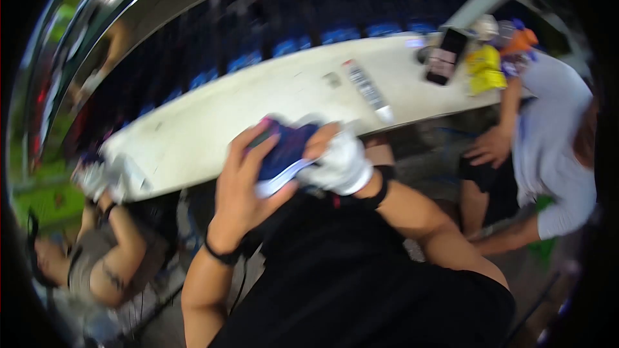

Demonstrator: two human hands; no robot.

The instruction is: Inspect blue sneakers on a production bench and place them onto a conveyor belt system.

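Note:
A dark blue shoe (288,149) with a white sole is held up in front of my chest, just over the near edge of the white table. My bare left hand (240,180) grips its left side, fingers over the upper and thumb by the sole. At its other end my right hand (345,162), in a white glove with bare skin showing at the fingers, closes on the shoe. Motion blur hides the finer detail of both hands and the shoe.
On the white table (258,84) lies a long, pale printed strip or tube (367,92). A phone (447,57) and yellow packaging (485,69) are at the right end. Beyond runs a dark conveyor (258,19) with blue items. Co-workers sit at right (548,135) and left (122,258).

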